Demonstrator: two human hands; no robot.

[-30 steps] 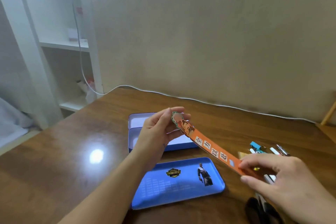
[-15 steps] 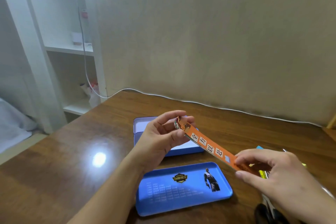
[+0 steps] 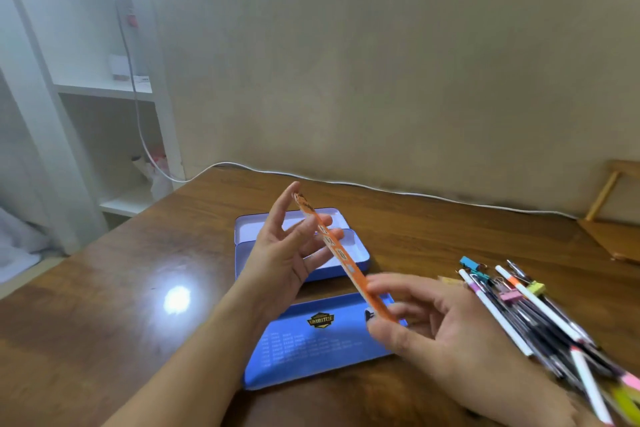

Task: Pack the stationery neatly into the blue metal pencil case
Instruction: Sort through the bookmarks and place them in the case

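An orange printed bookmark strip [image 3: 341, 255] hangs slanted in the air above the case. My right hand [image 3: 450, 333] pinches its lower end. My left hand [image 3: 280, 253] has its fingers spread, and only the index fingertip touches the strip's upper end. The blue metal pencil case base [image 3: 360, 258] lies open on the wooden table behind my left hand, its pale inside partly hidden by my fingers. Its blue lid [image 3: 311, 350], with a gold badge on it, lies flat nearer to me, under the strip. A heap of pens [image 3: 540, 315] and coloured binder clips [image 3: 471, 262] lies at the right.
A white cable [image 3: 415, 193] runs along the table's back edge by the wall. White shelves [image 3: 104, 90] stand at the left, beyond the table's corner. A wooden frame [image 3: 609, 191] leans at the far right. A lamp glare [image 3: 176, 300] shines on the table's left part.
My left hand has opened from its pinch on the strip's upper end, and its fingers are spread. The strip has tilted steeper. The view has shifted, so the pens at the right show.
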